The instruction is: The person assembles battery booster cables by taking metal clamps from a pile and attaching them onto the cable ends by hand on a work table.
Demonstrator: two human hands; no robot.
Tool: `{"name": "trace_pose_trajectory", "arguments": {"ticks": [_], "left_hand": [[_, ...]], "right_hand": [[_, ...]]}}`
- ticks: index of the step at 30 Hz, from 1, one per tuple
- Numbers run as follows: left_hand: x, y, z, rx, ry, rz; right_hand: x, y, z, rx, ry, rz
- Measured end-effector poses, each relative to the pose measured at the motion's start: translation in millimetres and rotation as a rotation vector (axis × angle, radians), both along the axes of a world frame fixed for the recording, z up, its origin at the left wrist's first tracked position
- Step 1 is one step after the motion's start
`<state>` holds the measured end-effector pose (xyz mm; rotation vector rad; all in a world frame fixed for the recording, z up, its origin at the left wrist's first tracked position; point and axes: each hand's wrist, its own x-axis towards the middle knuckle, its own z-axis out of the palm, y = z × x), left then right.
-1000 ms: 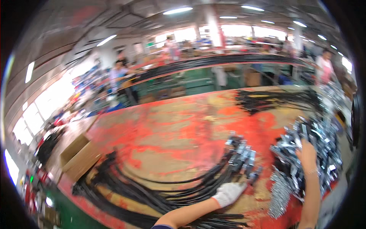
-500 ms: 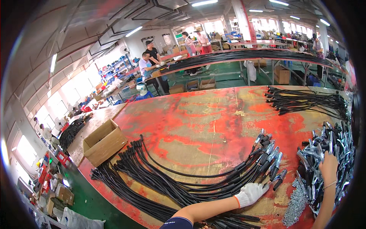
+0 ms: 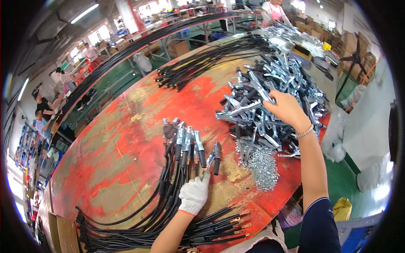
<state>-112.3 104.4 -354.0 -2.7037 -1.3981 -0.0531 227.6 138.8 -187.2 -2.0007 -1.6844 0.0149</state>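
My left hand [image 3: 195, 195], in a white knit glove, is closed at the near end of a bundle of black cables [image 3: 166, 185]. A copper-coloured cable tip [image 3: 209, 164] shows past its fingertips; the palm hides the rest. Just beyond, several silver clamps with black sleeves [image 3: 185, 145] lie side by side at the cable ends, and one separate clamp [image 3: 217, 158] is close to the fingertips. My bare right hand [image 3: 284, 107], with a bracelet at the wrist, grips a silver clamp [image 3: 258, 84] at the large heap of metal clamps [image 3: 291, 80].
Small silver parts [image 3: 261, 168] form a pile beside the clamp heap. Cables with copper ends [image 3: 228, 221] lie at the table's near edge, more black cables [image 3: 202, 61] at the far side. A cardboard box [image 3: 63, 234] stands lower left. A person in pink [image 3: 275, 12] is beyond the heap.
The view has swung to the right, bringing the clamp heap nearer the middle. My right hand stays at the heap with a clamp; my left hand stays by the cable ends.
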Motion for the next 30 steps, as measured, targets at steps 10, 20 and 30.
{"name": "trace_pose_trajectory", "arguments": {"ticks": [10, 20, 30], "left_hand": [[0.8, -4.8, 7.7, -0.045, 0.052, 0.001], [-3.8, -5.9, 7.6, 0.035, 0.019, -0.026], [-4.3, -1.3, 1.1, 0.031, 0.036, 0.003]], "right_hand": [[10.6, -14.7, -15.5, 0.017, 0.184, -0.032], [-20.3, -30.0, -37.8, 0.064, -0.022, 0.049], [-53.6, -34.9, -123.1, 0.058, 1.326, -0.028]]}}
